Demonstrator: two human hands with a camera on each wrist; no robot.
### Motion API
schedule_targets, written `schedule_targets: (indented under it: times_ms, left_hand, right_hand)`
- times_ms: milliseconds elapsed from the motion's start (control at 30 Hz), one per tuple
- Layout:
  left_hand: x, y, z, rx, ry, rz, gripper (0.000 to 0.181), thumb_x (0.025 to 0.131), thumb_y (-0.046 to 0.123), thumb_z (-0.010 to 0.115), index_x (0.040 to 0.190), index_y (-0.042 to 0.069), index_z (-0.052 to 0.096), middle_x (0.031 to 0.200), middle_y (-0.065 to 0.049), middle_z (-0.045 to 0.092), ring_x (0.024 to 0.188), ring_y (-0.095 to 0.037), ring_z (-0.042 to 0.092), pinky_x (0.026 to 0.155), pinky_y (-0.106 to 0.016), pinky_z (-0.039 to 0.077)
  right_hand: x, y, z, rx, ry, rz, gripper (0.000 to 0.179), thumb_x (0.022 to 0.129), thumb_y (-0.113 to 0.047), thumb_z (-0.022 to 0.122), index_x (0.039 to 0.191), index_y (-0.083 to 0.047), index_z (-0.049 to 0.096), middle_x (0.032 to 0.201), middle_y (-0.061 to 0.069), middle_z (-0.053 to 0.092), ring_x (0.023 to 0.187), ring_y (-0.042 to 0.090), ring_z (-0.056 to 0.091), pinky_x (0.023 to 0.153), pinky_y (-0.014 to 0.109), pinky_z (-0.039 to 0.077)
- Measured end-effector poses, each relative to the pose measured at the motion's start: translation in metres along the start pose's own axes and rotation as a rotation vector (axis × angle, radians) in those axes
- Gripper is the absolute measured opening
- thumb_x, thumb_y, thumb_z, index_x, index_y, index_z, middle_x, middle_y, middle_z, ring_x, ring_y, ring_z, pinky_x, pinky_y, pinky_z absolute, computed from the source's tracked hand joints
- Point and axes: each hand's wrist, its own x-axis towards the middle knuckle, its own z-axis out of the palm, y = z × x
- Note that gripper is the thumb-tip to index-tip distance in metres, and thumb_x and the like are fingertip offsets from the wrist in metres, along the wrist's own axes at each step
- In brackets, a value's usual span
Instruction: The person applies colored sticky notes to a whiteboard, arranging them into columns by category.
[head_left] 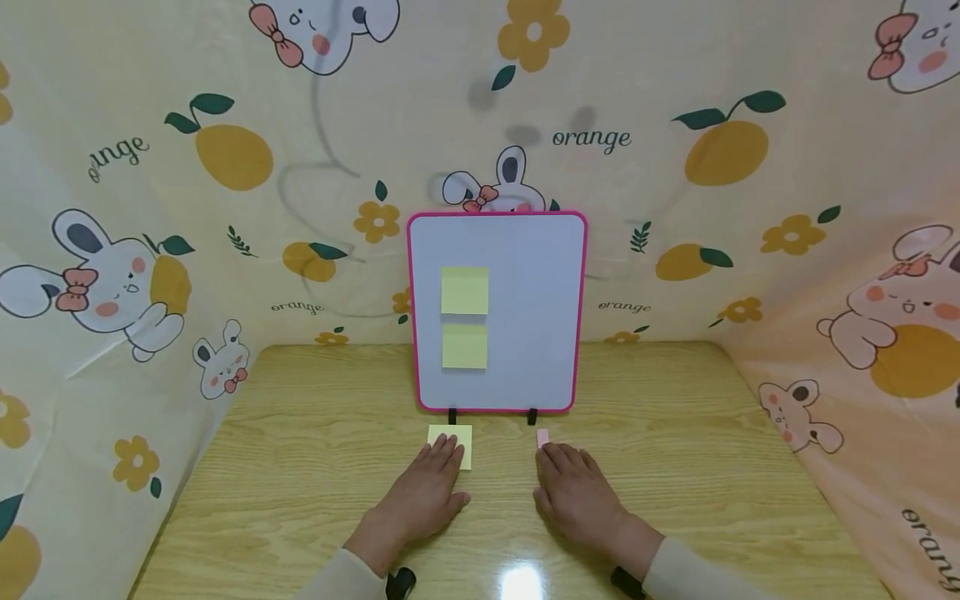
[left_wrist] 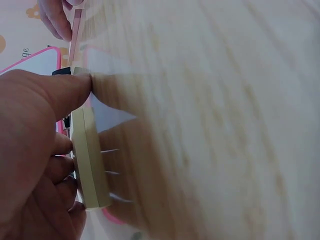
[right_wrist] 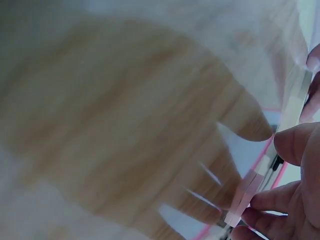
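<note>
My left hand (head_left: 422,497) rests palm down over a pad of square yellow sticky notes (head_left: 466,450), its straight fingers lying across the top. In the left wrist view the pad's thick edge (left_wrist: 89,165) shows below the fingers, and the thumb touches the table. On the right, my right hand (head_left: 577,497) lies flat with its fingertips on a narrow pink sticky-note pad (head_left: 543,435). Most of that pad is covered by the fingers in the head view; its pink edge (right_wrist: 246,192) shows under them in the right wrist view.
Behind the hands a whiteboard (head_left: 532,308) with a pink frame stands upright on small black feet (head_left: 532,417). An upper yellow note (head_left: 465,290) and a lower yellow note (head_left: 464,347) stick to its left half. Patterned cloth (head_left: 622,50) surrounds the wooden table (head_left: 300,450).
</note>
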Motion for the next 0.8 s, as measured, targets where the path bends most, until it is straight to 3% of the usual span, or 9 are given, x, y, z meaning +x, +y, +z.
schedule_targets:
  times_ms: [133,333,633,800]
  left_hand:
    - [-0.001,0.0,-0.001,0.007,-0.014,-0.004,0.073,0.106,0.038,0.061,0.161,-0.003,0.037,0.169,-0.021,0.035,0.159,-0.037,0.03,0.13,-0.052,0.029]
    - [0.0,0.0,-0.002,0.0,-0.019,0.002,0.07,0.106,0.038,0.062,0.16,-0.002,0.041,0.168,-0.019,0.038,0.159,-0.035,0.031,0.13,-0.053,0.029]
    - [0.007,0.008,-0.005,-0.022,0.016,0.035,0.067,0.105,0.035,0.064,0.158,-0.001,0.045,0.167,-0.017,0.04,0.159,-0.034,0.032,0.131,-0.051,0.028]
    - [0.017,0.016,-0.007,-0.013,0.017,0.067,0.07,0.103,0.038,0.066,0.158,0.001,0.045,0.168,-0.016,0.039,0.159,-0.032,0.032,0.132,-0.049,0.026]
  right_hand:
    - [0.001,-0.006,0.004,0.028,0.055,-0.045,0.051,0.105,-0.025,0.062,0.145,0.006,0.055,0.147,0.022,0.058,0.135,0.042,0.055,0.109,0.065,0.048]
    - [0.003,-0.012,0.009,-0.033,0.183,-0.121,0.049,0.098,-0.024,0.07,0.136,0.006,0.061,0.135,0.02,0.063,0.123,0.039,0.061,0.101,0.058,0.055]
    - [0.006,-0.018,0.002,-0.014,0.129,-0.1,0.048,0.101,-0.025,0.068,0.138,0.005,0.061,0.137,0.018,0.063,0.125,0.038,0.061,0.109,0.054,0.052]
    - [0.009,-0.008,-0.001,0.025,0.158,-0.078,0.045,0.099,-0.024,0.071,0.135,0.002,0.066,0.134,0.016,0.068,0.126,0.036,0.062,0.113,0.054,0.05]
